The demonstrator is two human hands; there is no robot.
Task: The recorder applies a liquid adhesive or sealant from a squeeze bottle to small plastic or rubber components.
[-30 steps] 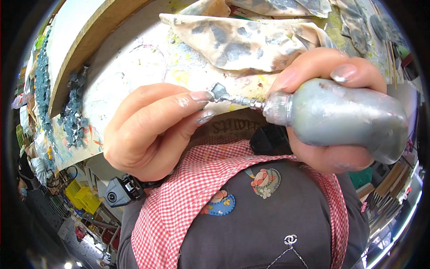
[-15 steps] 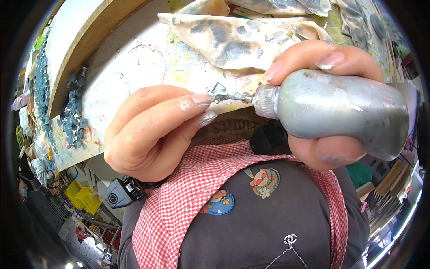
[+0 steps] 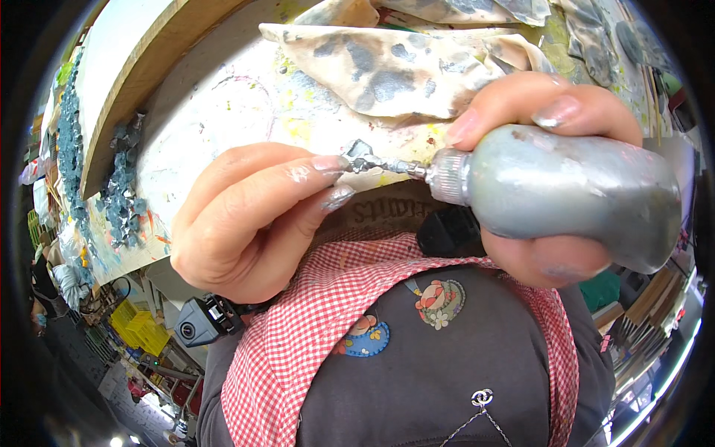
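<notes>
Thumb and fingers of my left hand (image 3: 246, 216) pinch one end of a small silver-grey piece (image 3: 360, 154) whose exact kind I cannot make out. From the right, my right hand (image 3: 521, 112) wraps round a silver-smeared squeeze bottle (image 3: 573, 194), fingers above and thumb below. The bottle lies nearly level. Its ribbed cap (image 3: 450, 176) and thin metal nozzle (image 3: 417, 170) point left, with the tip at or very close to the piece; whether they touch is hard to tell. Silver paint marks several of my nails.
Beyond my hands lies a crumpled cream cloth (image 3: 402, 74) with grey stains on the paint-spotted white table (image 3: 216, 104). A curved-looking wooden strip (image 3: 134, 78) runs along the left, with clustered dark grey pieces (image 3: 123, 186) beside it. Yellow crates (image 3: 141, 331) stand lower left.
The bottle has shifted slightly right and down with my right hand. My left hand has edged a little left, and more of the small piece shows past its fingertips.
</notes>
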